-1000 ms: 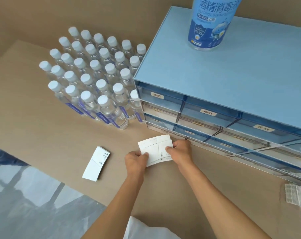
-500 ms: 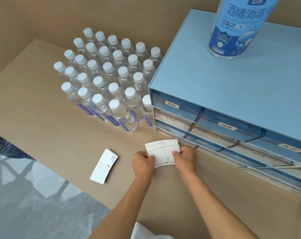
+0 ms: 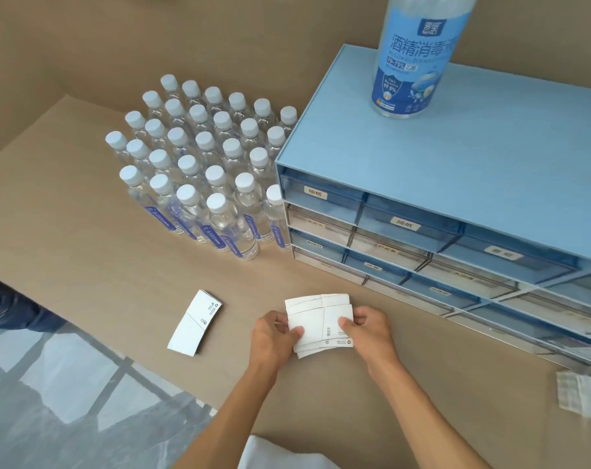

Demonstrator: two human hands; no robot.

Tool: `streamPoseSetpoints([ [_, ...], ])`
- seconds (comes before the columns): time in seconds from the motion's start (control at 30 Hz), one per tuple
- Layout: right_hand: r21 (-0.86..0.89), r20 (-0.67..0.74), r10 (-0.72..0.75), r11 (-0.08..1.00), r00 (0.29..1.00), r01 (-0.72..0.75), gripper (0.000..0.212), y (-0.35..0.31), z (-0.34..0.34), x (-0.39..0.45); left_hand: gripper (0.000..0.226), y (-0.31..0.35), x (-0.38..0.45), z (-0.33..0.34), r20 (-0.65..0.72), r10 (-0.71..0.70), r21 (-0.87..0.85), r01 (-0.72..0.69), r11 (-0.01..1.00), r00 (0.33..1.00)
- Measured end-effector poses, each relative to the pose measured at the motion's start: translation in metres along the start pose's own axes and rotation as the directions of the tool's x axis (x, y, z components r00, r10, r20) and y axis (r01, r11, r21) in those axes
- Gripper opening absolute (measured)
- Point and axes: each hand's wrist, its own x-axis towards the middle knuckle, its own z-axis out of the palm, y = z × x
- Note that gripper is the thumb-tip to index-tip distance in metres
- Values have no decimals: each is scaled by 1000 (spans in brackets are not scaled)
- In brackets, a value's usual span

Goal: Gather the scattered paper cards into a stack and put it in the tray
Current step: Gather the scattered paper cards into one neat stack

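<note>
Both hands hold a loose, uneven bunch of white paper cards (image 3: 316,319) just above the tan table, in front of the drawer unit. My left hand (image 3: 274,336) pinches the bunch's left edge, and my right hand (image 3: 368,328) pinches its right edge. The cards are fanned out, with their edges not lined up. A second small stack of white cards (image 3: 194,322) lies flat on the table to the left, near the front edge, apart from both hands. No tray can be told apart from the drawers.
A blue drawer unit (image 3: 456,184) with labelled clear drawers stands at the right, a large disinfectant bottle (image 3: 414,59) on top. Several small white-capped bottles (image 3: 199,170) crowd the back left. A clear packet (image 3: 581,394) lies at the far right. The table's front edge (image 3: 125,358) drops to the floor.
The hands keep hold of the card bunch and have shifted their grip slightly; the cards look more fanned. The camera view has drifted, so everything sits further right and lower.
</note>
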Motion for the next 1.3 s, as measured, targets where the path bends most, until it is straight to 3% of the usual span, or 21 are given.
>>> streamPoseSetpoints([
  [0.07, 4, 46, -1, 1000, 999, 1, 2, 6, -15, -13, 22, -2, -12, 0, 71, 13, -14, -13, 1000, 997],
  [0.3, 61, 70, -39, 998, 997, 34, 5, 33, -66, -56, 29, -1, -52, 20, 304, 134, -83, -114, 990, 943],
  [0.5, 112, 130, -120, 988, 984, 106, 27, 62, -102, -87, 35, -11, -78, 50, 469, 206, -108, -176, 978, 859],
  [0.67, 108, 33, -154, 983, 988, 150, 35, 83, -123, -98, 36, -19, -94, 75, 473, 262, -80, -256, 963, 841],
  [0.93, -62, -123, -248, 968, 961, 242, 22, 104, -130, -91, 20, -25, -94, 97, 349, 366, 35, -402, 915, 863],
  [1.3, -67, -203, -282, 959, 938, 274, 22, 122, -112, -84, 19, -36, -92, 105, 270, 364, 27, -384, 923, 892],
])
